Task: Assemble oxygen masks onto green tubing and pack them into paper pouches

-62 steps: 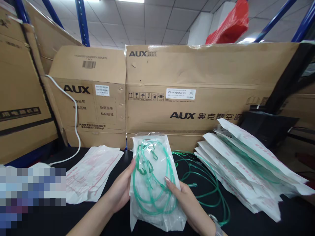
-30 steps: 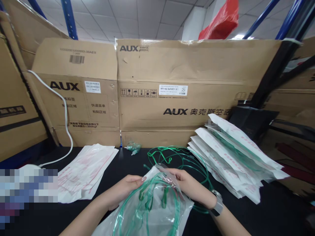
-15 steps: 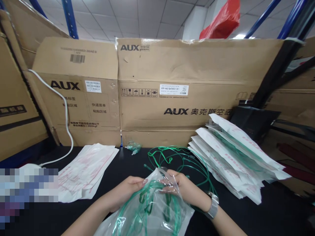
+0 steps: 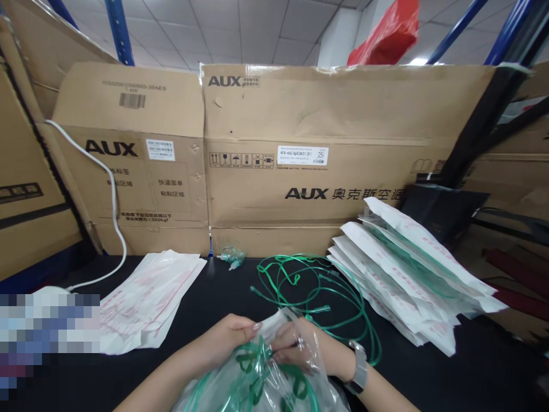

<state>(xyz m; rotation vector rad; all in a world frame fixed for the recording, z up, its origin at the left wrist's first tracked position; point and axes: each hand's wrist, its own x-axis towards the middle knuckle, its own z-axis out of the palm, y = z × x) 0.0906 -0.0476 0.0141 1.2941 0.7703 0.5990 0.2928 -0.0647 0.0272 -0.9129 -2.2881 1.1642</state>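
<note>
Left hand (image 4: 229, 339): fingertips pinched on the mouth of the pouch (image 4: 274, 393), which lies between and below both hands, long axis apparently running down from them. Right hand (image 4: 307, 346): fingers behind its clear front, nearer the tube (image 4: 259, 359), grip indeterminable.

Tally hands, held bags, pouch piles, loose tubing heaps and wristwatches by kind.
Left hand and right hand: 2
Held plastic bag: 1
Left pouch pile and right pouch pile: 2
Loose green tubing heap: 1
Wristwatch: 1
Total: 7
</note>
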